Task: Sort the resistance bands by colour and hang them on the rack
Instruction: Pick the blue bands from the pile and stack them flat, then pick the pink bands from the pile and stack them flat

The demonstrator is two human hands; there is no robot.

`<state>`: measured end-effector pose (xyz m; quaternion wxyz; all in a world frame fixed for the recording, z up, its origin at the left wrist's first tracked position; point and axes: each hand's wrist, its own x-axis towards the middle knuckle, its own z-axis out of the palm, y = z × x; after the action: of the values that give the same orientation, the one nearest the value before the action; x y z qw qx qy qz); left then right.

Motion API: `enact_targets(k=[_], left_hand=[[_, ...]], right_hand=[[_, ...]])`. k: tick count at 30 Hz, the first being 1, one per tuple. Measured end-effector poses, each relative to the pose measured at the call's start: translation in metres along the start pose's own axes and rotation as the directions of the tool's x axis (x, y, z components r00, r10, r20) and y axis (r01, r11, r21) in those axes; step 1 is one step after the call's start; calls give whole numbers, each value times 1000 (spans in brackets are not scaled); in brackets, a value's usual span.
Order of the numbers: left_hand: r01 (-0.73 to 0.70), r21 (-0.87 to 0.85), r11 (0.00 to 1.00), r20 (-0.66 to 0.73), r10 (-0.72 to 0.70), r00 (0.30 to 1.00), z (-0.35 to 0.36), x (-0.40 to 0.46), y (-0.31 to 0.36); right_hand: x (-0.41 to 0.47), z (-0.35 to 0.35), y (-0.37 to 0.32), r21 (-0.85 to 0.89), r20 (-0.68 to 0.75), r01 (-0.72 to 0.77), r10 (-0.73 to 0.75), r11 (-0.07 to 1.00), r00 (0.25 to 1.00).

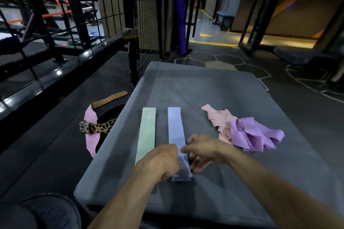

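On the grey mat [232, 98] a pale green band [147, 132] lies flat and straight. Beside it on the right lies a light blue band [176, 126], also straight. My left hand [160, 161] has its fingers curled at the near end of the blue band and grips its left edge. My right hand [202, 151] pinches the same band's right edge, fingers partly under it. To the right sit a crumpled pink band [221, 119] and a heap of purple bands [255, 134], touching each other.
Left of the mat, on the black floor, lie a leopard-print belt [98, 127], a tan leather belt strap [109, 99] and a pink band [91, 117]. A black wire-grid rack [143, 15] stands behind the mat's far left corner. My knee [42, 212] shows at the bottom left.
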<state>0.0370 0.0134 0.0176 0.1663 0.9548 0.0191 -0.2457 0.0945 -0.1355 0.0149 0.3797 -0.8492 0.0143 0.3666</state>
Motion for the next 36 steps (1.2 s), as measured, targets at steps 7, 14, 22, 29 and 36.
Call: enact_targets(k=[7, 14, 22, 29, 36], left_hand=[[-2, 46, 999, -103, 7, 995, -3, -4, 8], [-168, 18, 986, -210, 168, 963, 6, 15, 47], [-238, 6, 971, -240, 232, 943, 19, 59, 106], [-180, 38, 983, -253, 183, 950, 24, 98, 141], [-173, 99, 980, -225, 191, 956, 18, 132, 150]], right_hand=[[-45, -51, 38, -228, -202, 96, -143, 969, 969], [-48, -113, 117, -373, -654, -42, -231, 927, 721], [-3, -119, 132, -385, -567, -58, -186, 921, 802], [16, -128, 143, -445, -635, -1, -315, 895, 706], [-12, -153, 162, -143, -638, 142, -201, 980, 744]])
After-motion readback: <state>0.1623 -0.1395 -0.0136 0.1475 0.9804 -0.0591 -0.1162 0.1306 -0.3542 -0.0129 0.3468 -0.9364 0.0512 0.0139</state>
